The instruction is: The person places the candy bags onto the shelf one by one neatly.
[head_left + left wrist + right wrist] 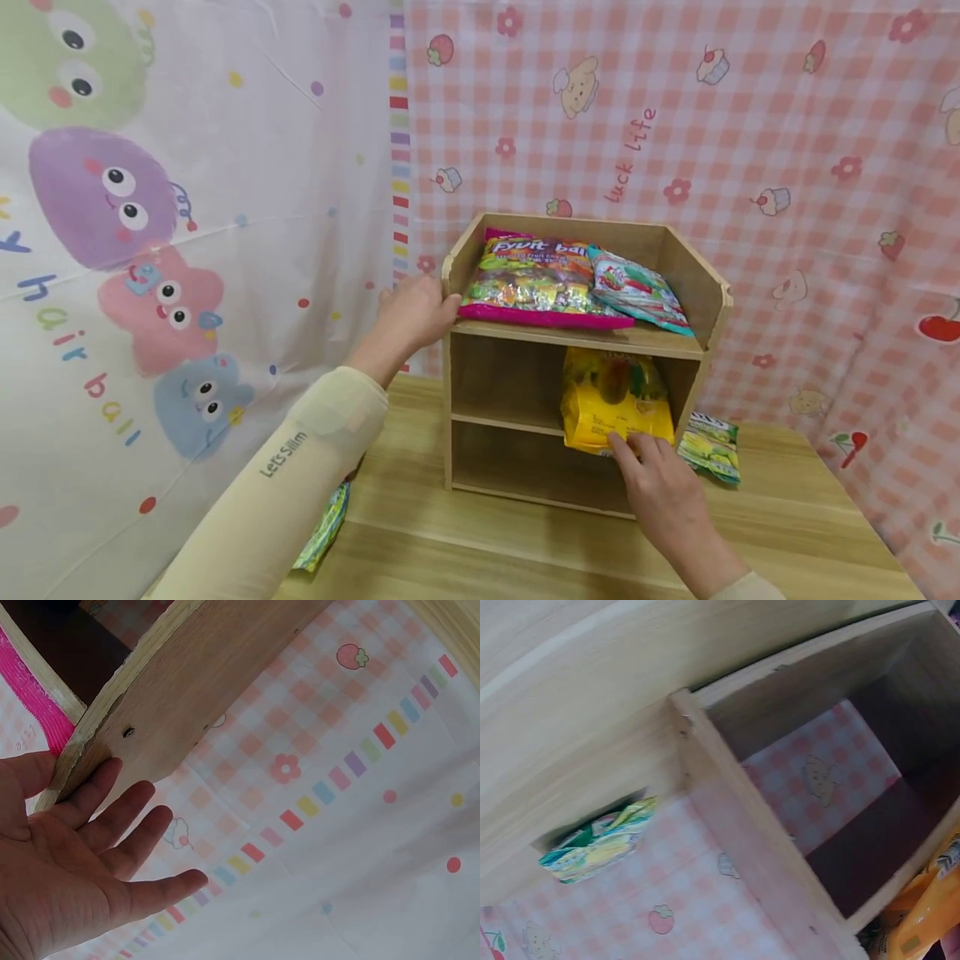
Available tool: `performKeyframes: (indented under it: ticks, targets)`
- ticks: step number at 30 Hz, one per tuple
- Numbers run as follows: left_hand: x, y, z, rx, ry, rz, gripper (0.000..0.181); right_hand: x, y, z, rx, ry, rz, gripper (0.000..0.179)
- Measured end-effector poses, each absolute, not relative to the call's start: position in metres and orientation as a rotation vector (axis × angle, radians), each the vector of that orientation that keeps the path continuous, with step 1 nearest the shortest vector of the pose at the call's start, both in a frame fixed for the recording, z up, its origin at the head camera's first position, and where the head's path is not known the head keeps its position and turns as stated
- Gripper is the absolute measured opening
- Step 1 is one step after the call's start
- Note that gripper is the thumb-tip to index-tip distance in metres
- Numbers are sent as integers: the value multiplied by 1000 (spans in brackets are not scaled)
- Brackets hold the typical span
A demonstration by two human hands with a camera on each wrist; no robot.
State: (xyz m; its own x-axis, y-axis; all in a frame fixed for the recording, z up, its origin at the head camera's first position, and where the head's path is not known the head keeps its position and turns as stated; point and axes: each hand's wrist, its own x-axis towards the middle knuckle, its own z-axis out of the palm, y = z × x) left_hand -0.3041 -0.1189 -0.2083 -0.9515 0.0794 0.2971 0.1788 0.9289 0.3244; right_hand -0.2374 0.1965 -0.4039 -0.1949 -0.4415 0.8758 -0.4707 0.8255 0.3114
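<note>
A small wooden shelf [517, 498] with three levels stands on the table. My left hand [417, 312] pinches the front edge of its left side panel [150, 682] between thumb and index finger; the other fingers spread loosely outside. On the middle level, at the right, a yellow snack bag [618, 408] leans out over the shelf's edge. My right hand [666, 483] holds the bag's lower front edge between thumb and fingers. In the right wrist view that hand is out of sight, and only part of the yellow bag shows at the right border.
A pink-edged candy bag [532, 279] and a teal-edged bag [637, 287] lie on the top level. A green-yellow bag [711, 447] is on the table right of the shelf. Another green packet [326, 529] lies partly behind my left sleeve. Printed cloths [600, 108] hang behind and beside.
</note>
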Motion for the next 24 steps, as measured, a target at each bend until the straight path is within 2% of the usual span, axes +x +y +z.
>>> performKeyframes:
  ticks: [5, 9, 16, 24]
  targets:
    - [-304, -119, -208, -197, -2809, -510, 33, -240, 197, -406, 691, -1844, 20, 43]
    - [-305, -118, -208, -195, -2810, -511, 33, -244, 193, -402, 678, -1841, -10, 51]
    - [-305, -119, -209, -189, -2805, -505, 33, -250, 185, -392, 606, -1895, -117, 34]
    - [-305, -119, -209, -188, -2801, -498, 33, -256, 173, -387, 541, -1904, -115, 35]
